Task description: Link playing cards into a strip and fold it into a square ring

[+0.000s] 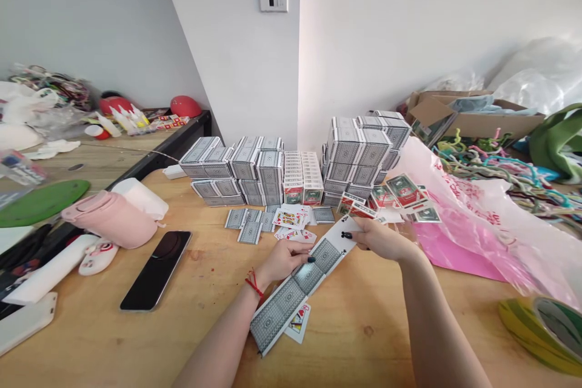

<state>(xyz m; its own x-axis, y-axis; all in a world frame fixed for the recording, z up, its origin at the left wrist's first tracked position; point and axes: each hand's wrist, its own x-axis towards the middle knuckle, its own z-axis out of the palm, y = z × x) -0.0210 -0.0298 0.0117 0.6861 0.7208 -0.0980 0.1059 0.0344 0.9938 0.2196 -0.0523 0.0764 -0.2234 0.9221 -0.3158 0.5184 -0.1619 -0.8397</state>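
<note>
A long strip of joined playing cards (278,314), grey backs up, slants over the tabletop in front of me. My left hand (287,260) grips it near the middle, thumb on top. At the strip's far end, my right hand (375,236) pinches a face-up ace (342,231) between thumb and fingers; whether it is joined to the strip I cannot tell. Under the strip's near part a red-suited face card (299,322) sticks out. Beyond my left hand lie loose face-up cards (293,217) and several grey-backed cards (250,231).
Grey-backed card stacks (257,160) and a taller pile (357,145) stand along the wall, with small card boxes (302,179) between. A phone (156,271) and pink tumbler (111,218) lie left. Pink plastic (459,212) and a yellow tape roll (530,330) are right.
</note>
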